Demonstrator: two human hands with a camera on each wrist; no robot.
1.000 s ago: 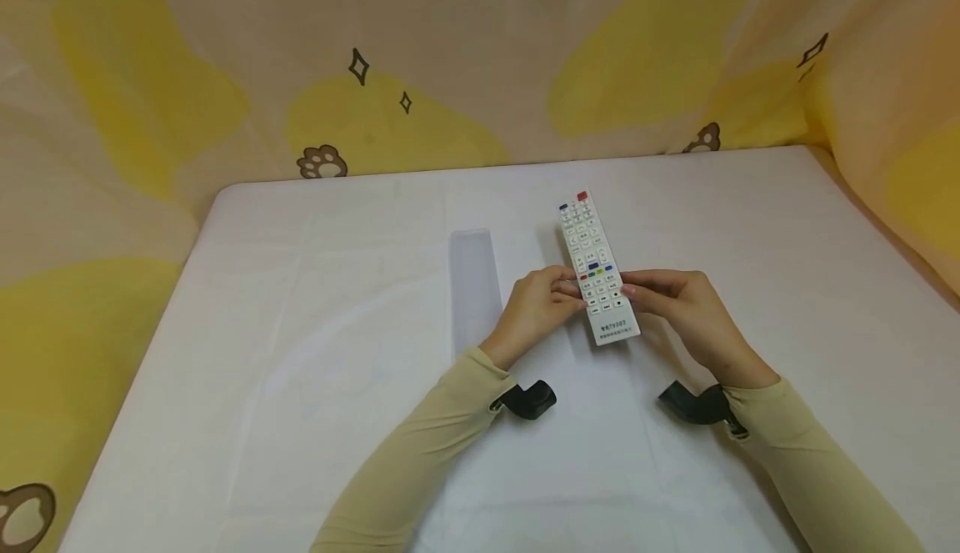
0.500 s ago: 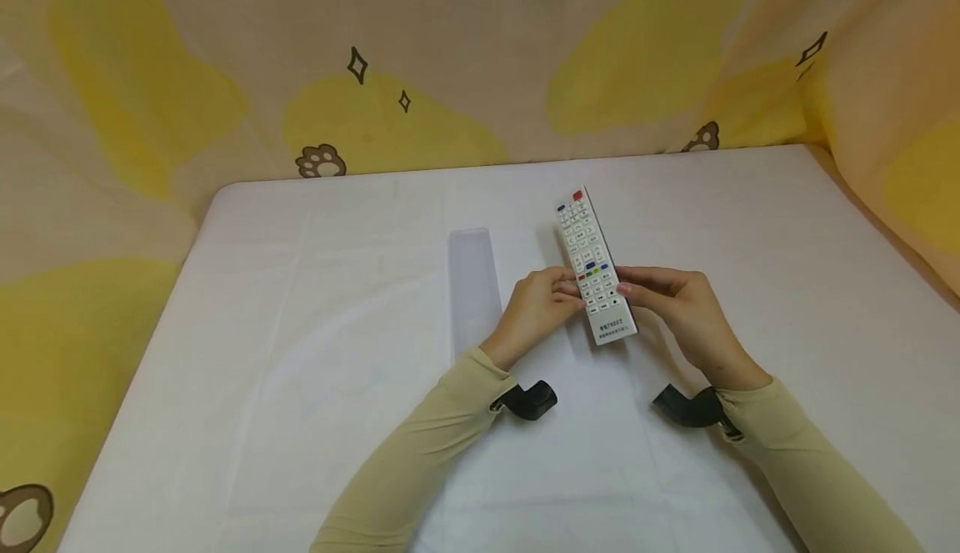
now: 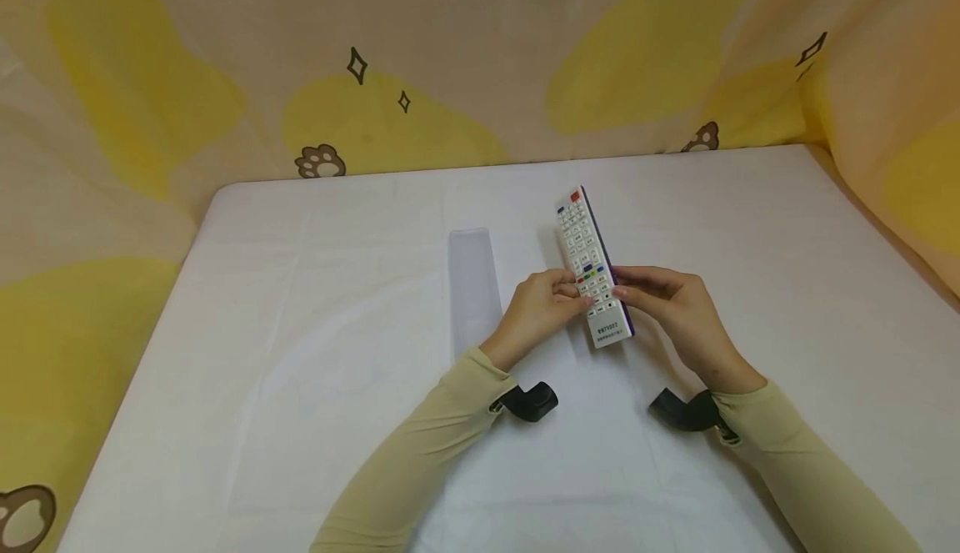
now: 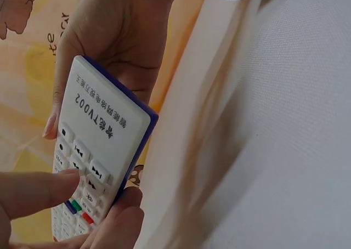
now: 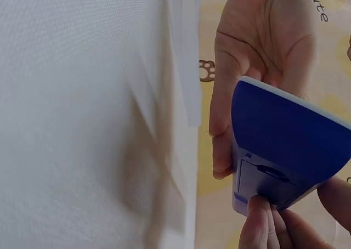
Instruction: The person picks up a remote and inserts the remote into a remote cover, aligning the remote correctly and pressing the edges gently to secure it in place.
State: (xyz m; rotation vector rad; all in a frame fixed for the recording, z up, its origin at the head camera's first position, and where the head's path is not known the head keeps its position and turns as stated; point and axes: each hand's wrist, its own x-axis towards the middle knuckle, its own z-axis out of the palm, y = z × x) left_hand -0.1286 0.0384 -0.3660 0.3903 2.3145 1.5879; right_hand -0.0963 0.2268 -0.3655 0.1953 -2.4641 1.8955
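A white remote control with many buttons is held tilted above the table between both hands. My left hand pinches its left edge; in the left wrist view the thumb lies on the buttons and the fingers curl under the edge. My right hand pinches the opposite edge, thumb near the lower buttons. The right wrist view shows the dark blue back, where right fingertips touch the battery cover. The cover sits in place.
A shallow, clear plastic tray lies left of the remote, partly hidden by the left hand. White cloth covers the table. Behind it hangs a yellow patterned curtain. Black wrist cameras jut inward from the sleeves.
The remote has rolled a little to the left, so its dark blue right side now shows. My right hand has shifted slightly left with it, and the left thumb has moved onto the buttons.
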